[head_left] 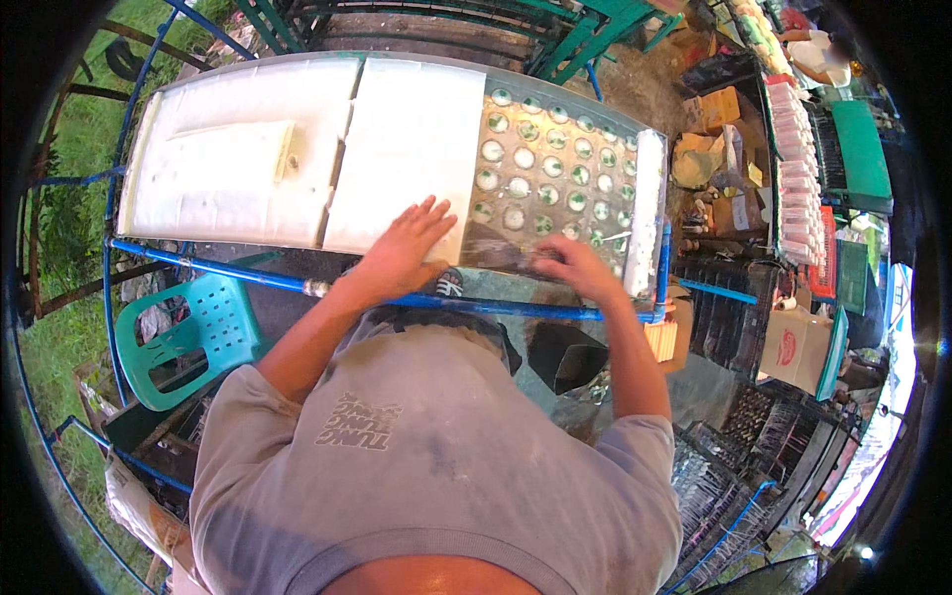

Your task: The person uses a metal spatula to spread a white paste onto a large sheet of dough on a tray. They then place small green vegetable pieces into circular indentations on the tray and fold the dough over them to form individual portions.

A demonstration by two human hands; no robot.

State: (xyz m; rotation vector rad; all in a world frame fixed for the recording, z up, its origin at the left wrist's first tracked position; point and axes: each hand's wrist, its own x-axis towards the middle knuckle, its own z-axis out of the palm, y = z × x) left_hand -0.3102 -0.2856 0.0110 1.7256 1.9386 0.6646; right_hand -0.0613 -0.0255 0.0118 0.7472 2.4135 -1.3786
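My left hand point(407, 246) lies flat with its fingers spread on a smooth white sheet point(412, 139) in the middle of the table. At the near edge of a clear-topped panel with rows of round holes point(551, 167), my right hand point(577, 268) is bent in toward the left, its fingers curled together. Whatever it pinches, if anything, is too small or hidden to make out. Many of the holes show white or green-and-white round contents. A thin white stick point(617, 237) lies across the panel just right of my right hand.
Another white slab point(238, 193) covers the table's left part. A blue pipe rail point(476, 304) runs along the near side. A turquoise plastic chair point(188, 337) stands at left. Cardboard boxes point(796, 342) and racks of pale sticks point(791, 169) fill the right; another person point(818, 58) is far right.
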